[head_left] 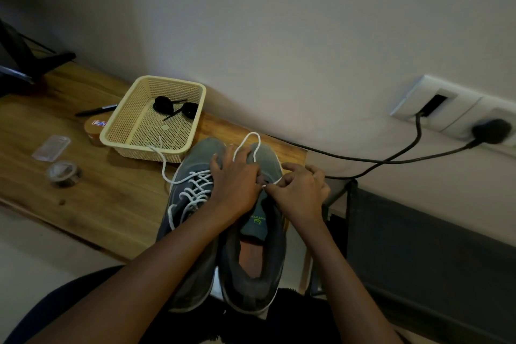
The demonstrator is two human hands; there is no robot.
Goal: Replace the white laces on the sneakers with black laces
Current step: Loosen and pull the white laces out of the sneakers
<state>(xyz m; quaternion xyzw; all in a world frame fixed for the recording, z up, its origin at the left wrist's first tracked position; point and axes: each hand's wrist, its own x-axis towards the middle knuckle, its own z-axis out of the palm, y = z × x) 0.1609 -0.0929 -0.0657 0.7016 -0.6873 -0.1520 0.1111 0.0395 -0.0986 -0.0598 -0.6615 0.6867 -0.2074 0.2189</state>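
evidently the pair stands at the near edge of the table [111, 198] with heels toward the person so that both rows of eyelets face up within easy reach. the left hand [234, 187] lies over the forefoot of the right sneaker [269, 160], fingers spread and pressing down, most likely to keep the shoe from sliding while the lace is drawn; whether its thumb also nips the lace is hidden. the right hand [301, 193] has thumb and forefinger curled in a pinch on the white lace [245, 139], right at the eyelets just beside the left hand's knuckles. from there the lace rises in a slack loop over the toe, beyond both hands. the left sneaker [195, 159] sits touching its mate and has its own white lacing [192, 190] fully crossed, not yet undone, with one end trailing to the cream basket [139, 148]. that basket waits just beyond the toes, holding two coiled black laces [164, 103], near enough to reach once the white ones are out. my judgement: the work is in its early unlacing stage.
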